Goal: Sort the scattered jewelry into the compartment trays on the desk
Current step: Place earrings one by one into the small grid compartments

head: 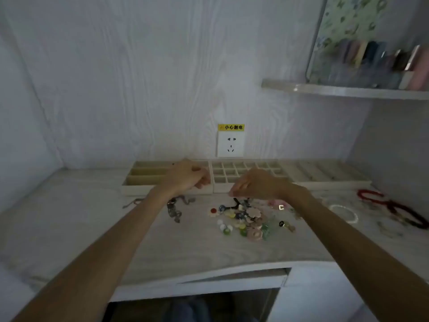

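The sorting looks barely begun. Both hands hang over the seam between two of the three cream trays lined up against the wall. The left hand (185,176) is curled, its fingertips (204,182) bunched toward the thumb just above the front wall of the long-slot tray (144,180); whether it pinches a small piece cannot be told, since nothing shows between the fingers. The right hand (257,184) is likewise loosely curled, its fingertips (233,191) pointing down at the front edge of the small-cell grid tray (222,180), and any item in its grip is too small or blurred to make out. Directly below and nearer than the right fingertips lies the main heap of scattered jewelry (248,220), coloured beads, flower pieces and studs, still on the desk (92,228). Just below the left wrist sits a dark tangled chain (174,209). Well to the right of both hands lie a pale bangle (344,213) and a red bead strand (394,209), in front of the ridged ring tray (325,173). The cells in view appear empty, apart from a dark speck in the long-slot tray beyond the left fingers, so nearly everything seems left to sort.
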### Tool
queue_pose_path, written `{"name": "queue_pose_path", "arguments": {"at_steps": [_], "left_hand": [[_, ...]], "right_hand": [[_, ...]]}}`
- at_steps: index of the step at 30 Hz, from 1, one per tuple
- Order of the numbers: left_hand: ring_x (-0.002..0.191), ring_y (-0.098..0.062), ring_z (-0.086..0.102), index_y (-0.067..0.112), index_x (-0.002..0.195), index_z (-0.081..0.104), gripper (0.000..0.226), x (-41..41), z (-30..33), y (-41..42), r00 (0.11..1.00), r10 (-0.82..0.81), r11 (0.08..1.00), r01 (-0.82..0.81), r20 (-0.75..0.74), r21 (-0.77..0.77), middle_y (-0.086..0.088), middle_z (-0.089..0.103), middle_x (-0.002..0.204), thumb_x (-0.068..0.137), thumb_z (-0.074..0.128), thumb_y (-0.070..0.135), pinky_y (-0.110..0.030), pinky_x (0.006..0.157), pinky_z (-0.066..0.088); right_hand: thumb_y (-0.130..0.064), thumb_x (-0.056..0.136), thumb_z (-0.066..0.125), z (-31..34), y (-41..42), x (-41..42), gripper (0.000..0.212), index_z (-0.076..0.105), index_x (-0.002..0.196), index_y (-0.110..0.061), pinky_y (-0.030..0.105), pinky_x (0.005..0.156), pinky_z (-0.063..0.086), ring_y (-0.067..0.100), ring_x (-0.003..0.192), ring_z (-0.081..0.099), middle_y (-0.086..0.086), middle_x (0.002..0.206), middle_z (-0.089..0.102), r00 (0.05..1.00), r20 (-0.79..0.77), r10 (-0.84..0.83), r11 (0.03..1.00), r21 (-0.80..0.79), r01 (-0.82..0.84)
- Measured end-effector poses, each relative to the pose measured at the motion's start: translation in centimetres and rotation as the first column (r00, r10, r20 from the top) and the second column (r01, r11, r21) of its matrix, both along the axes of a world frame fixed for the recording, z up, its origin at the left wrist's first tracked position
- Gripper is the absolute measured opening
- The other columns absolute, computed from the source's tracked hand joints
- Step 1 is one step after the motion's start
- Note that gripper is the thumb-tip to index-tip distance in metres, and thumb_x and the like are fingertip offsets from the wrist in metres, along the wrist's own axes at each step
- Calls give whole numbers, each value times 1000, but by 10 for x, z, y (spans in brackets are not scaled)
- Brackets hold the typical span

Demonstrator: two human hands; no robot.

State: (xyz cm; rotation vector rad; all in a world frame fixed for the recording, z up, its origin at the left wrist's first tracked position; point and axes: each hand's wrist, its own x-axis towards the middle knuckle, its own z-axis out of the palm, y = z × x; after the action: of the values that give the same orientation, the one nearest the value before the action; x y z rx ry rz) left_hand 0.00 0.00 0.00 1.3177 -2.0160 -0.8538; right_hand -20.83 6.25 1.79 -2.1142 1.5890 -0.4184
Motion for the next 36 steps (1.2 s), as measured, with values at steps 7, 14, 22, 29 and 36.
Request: {"name": "queue_pose_path", "arguments": {"at_steps": [7,14,22,29,36], "left_hand": [[58,-4,51,25,66,61,31,13,-29,4,954,-128,923,214,271,-320,7,60,64,92,54,40,-24,54,35],[71,-3,57,29,86,68,21,9,-24,-3,943,-293,938,316,157,-144,14,63,77,95,49,34,-30,68,47],[83,10,63,30,111,60,21,-4,17,-32,926,-339,926,360,-167,118,15,67,99,91,59,22,-6,58,44],[86,-7,66,6,103,72,22,-16,29,-89,979,-193,981,192,-60,-21,-8,72,100,83,70,14,-22,83,50],[82,-5,67,34,78,71,12,-22,4,-121,999,4,998,-1,51,-57,12,72,82,70,80,35,-35,85,54]], "right_hand": [[-31,75,76,-22,-24,21,9,76,84,-27,14,70,47,-7,66,60,-17,72,68,995,-21,98,986,136,-95],[-15,81,70,-3,-44,19,4,71,83,-18,24,76,55,16,77,70,3,82,74,982,127,143,975,152,-162],[-17,82,69,34,-70,11,12,67,91,-9,27,69,57,20,67,69,10,74,72,879,477,16,996,68,-55],[-10,82,69,39,-114,0,13,67,94,-7,26,74,57,15,72,67,7,78,70,841,540,-40,999,20,35],[-5,78,72,8,-144,-4,20,65,98,-5,25,71,56,19,74,69,12,88,71,856,502,-126,989,-7,149]]}}
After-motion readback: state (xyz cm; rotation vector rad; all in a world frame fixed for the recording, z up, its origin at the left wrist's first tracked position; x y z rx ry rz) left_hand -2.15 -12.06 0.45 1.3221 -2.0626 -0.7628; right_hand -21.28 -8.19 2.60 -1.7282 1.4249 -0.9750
